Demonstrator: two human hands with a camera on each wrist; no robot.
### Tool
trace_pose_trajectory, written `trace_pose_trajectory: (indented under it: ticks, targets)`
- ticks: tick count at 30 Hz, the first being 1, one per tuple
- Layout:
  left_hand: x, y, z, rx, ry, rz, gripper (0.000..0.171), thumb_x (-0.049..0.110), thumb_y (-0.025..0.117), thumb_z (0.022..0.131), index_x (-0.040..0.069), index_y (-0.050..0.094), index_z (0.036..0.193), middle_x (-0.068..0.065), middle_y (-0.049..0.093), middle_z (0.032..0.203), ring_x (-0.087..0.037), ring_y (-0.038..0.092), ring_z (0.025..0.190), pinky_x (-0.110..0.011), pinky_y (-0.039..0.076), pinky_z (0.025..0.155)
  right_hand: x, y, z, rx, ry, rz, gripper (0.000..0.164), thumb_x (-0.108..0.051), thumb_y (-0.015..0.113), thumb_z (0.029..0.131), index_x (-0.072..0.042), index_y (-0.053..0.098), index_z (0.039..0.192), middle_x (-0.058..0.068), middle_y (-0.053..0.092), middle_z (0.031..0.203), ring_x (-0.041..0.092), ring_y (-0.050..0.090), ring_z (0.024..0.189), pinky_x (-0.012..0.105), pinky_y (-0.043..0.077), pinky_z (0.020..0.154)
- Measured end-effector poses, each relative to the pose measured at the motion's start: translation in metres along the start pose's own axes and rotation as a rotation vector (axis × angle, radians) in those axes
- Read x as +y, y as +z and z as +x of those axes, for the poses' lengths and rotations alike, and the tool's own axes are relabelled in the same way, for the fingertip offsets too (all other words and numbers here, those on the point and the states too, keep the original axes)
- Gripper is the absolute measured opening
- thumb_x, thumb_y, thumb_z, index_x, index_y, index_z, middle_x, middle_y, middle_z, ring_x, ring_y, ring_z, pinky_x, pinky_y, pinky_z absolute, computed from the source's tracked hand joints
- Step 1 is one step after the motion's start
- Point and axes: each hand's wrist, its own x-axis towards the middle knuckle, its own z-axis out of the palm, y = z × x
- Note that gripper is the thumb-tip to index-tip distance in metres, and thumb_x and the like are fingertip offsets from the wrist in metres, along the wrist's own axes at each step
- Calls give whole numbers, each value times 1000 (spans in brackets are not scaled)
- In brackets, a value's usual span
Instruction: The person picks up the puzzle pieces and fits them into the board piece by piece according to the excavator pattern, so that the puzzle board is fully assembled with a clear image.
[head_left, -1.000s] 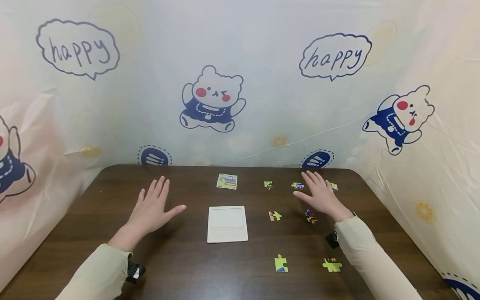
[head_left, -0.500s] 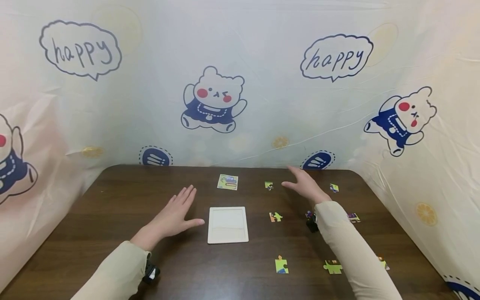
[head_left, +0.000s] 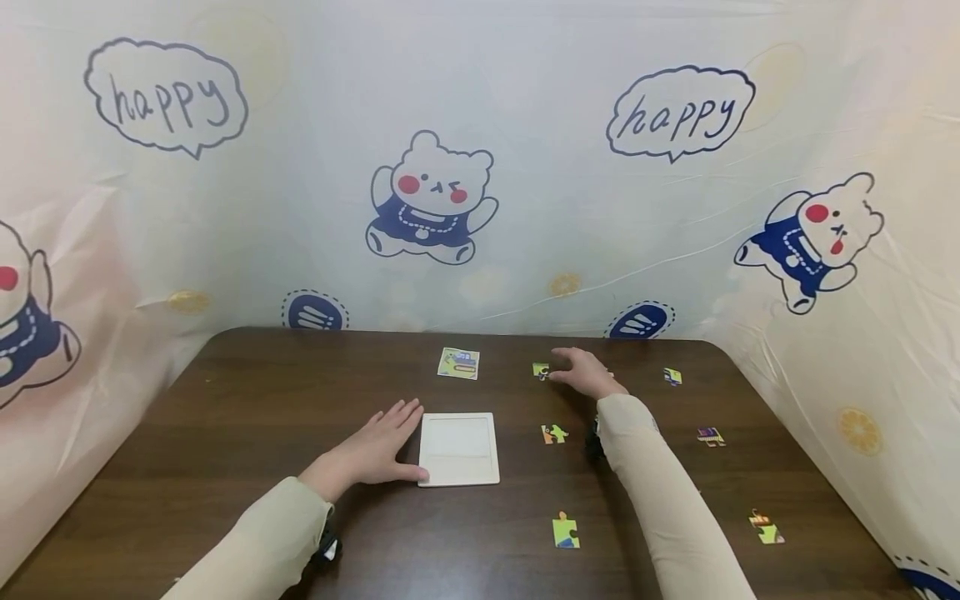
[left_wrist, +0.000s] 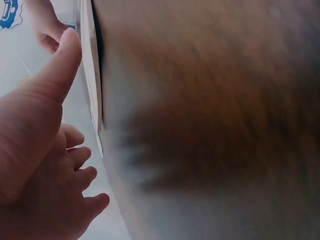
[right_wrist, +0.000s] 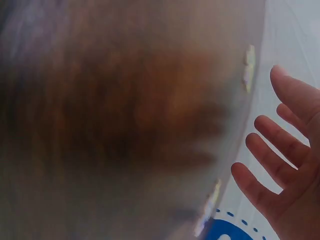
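My left hand [head_left: 375, 447] is at the left side of a square white puzzle frame [head_left: 459, 450], thumb tip at its lower left corner and fingertips by the upper left one. In the left wrist view the thumb [left_wrist: 62, 70] overlaps the frame's edge [left_wrist: 91, 75], the other fingers slightly bent. Over the far side of the table, my right hand [head_left: 588, 374] has thumb and index tips right beside a green jigsaw piece [head_left: 539, 369]. Its fingers [right_wrist: 280, 145] are spread and hold nothing in the right wrist view, with jigsaw pieces [right_wrist: 249, 70] on the table beyond.
A small picture card [head_left: 459, 363] lies behind the frame. Several jigsaw pieces are scattered on the right: an orange-green one [head_left: 554, 434], a green one [head_left: 566, 531], a purple one [head_left: 710, 437] and others. A printed curtain [head_left: 525, 167] stands behind the brown table [head_left: 225, 417].
My left hand has moved right, up to the white frame. My right hand has moved left and lower, from the right-hand pieces to the far green one. The pieces and frame stay put.
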Motion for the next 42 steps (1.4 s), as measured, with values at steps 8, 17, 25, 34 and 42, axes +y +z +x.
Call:
trace_pose_trajectory:
  ticks: [8,17,25,34,42]
  targets:
    - [9,0,2,-62,-29,-12,92,50,69,76,-6,31,139,-21,25,146,-37,16,135,-55,14,105,-5,10,5,-16,-8,-147,49,-20,67,86,1,52,128,20,53,119,32,50,109,45,40,91]
    - [12,1,3,-68,-42,19,92,50,69,76,-6,33,139,-20,27,146,-36,18,135,-54,15,105,-16,11,3,15,25,-225,30,-16,66,86,-3,65,113,13,57,103,28,55,95,44,45,83]
    - [11,3,5,-71,-44,55,93,52,68,75,-6,33,139,-19,27,146,-35,19,135,-53,16,105,-15,10,6,19,56,-214,22,-16,69,83,-3,66,101,10,60,97,23,55,85,42,46,79]
    - [10,4,2,-73,-52,41,93,51,69,75,-6,33,139,-20,27,145,-35,20,134,-53,16,105,-39,9,4,34,-15,-158,28,-19,68,85,-3,62,107,11,58,107,25,56,98,43,45,83]
    - [10,4,2,-69,-43,45,93,52,68,75,-7,33,138,-19,28,145,-35,21,134,-54,16,105,-86,18,-6,40,-119,-145,28,-21,70,83,-5,63,105,5,59,102,21,56,96,38,46,83]
